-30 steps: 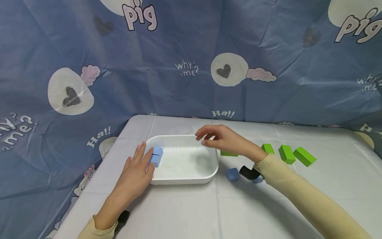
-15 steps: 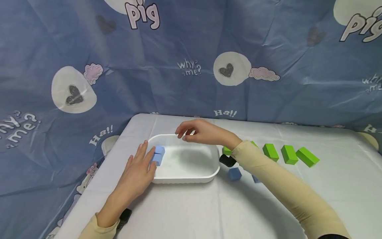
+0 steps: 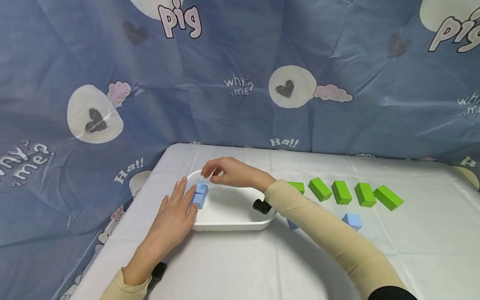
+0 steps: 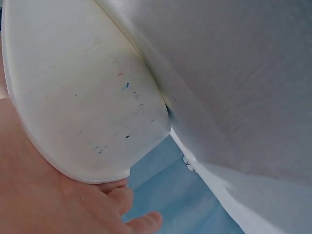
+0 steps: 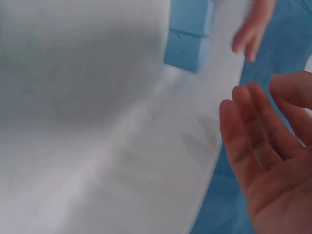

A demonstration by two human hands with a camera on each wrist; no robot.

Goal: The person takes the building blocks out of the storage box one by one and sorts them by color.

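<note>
A white tray [image 3: 228, 225] stands on the table. Two light blue blocks [image 3: 200, 196] sit together at the tray's left end; they also show as blue blocks [image 5: 187, 36] in the right wrist view. My left hand [image 3: 170, 218] rests against the left rim with fingers straight and spread; in the left wrist view the left hand [image 4: 63, 195] touches the tray's outer wall [image 4: 97, 112]. Over the tray's back left part hovers my right hand [image 3: 236, 173], fingers loosely bent. I see nothing held in the right hand [image 5: 273, 151], though its thumb side is cut off.
Several green blocks [image 3: 341, 192] lie in a row right of the tray. A blue block [image 3: 351, 221] lies nearer, and another blue block [image 3: 292, 224] is partly hidden by the right sleeve [image 3: 322, 233]. A blue printed cloth [image 3: 240, 116] hangs behind the table.
My right hand has moved left across the tray toward the two blue blocks, uncovering more green blocks and a blue one on the right. The left hand has stayed at the rim.
</note>
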